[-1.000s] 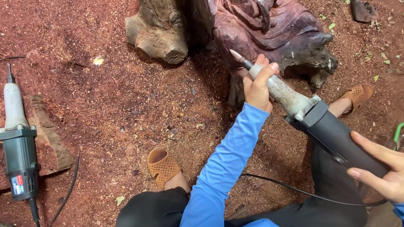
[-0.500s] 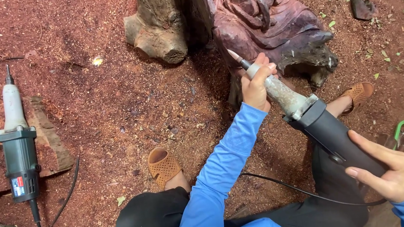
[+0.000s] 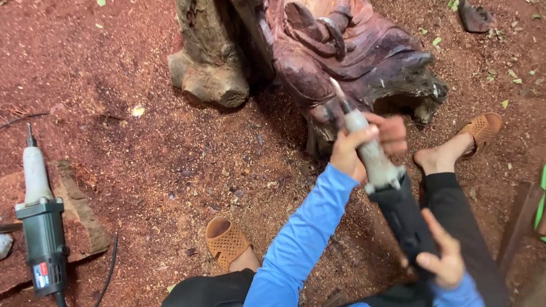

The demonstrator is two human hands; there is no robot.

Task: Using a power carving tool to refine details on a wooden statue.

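Now both hands grip a long die grinder (image 3: pixel 388 196) aimed at a reddish wood carving (image 3: pixel 349 48).

Left hand (image 3: pixel 359 149) is wrapped tight round the grey neck; right hand (image 3: pixel 444 260) cups the black rear body, fingers partly spread. The tool's long axis runs from the lap up toward the carving at the far edge of the sawdust ground (image 3: pixel 154 151), tip just short of the wood. Against half a second ago, the tool stands steeper and the carving looms nearer. A second grinder (image 3: pixel 42 226) lies near the left edge.
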